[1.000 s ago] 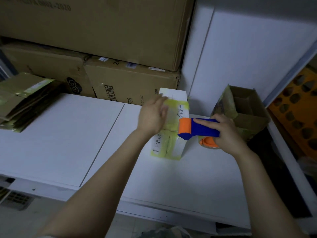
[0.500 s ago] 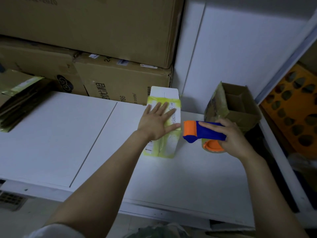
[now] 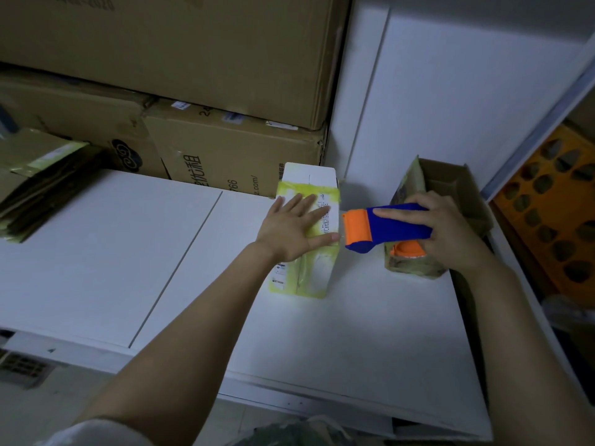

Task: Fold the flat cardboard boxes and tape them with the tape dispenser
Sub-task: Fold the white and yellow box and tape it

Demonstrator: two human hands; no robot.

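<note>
Two hands work at mid-frame on a white table (image 3: 322, 333). Left hand (image 3: 289, 230) lies flat, fingers spread, pressing on top of the box (image 3: 309, 275). Right hand (image 3: 450, 233) is curled round the blue dispenser (image 3: 386, 230), whose orange end is just beside the box's right edge. An open box (image 3: 450, 178) stands behind it. Flat boxes (image 3: 42, 185) are stacked at the left edge, with cartons (image 3: 225, 156) across the top.

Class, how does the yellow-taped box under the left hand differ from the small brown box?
The yellow-taped box is closed on top; the small brown box is open. The left hand lies flat on the yellow-taped box, not the small brown box. Both stand on the white table.
</note>
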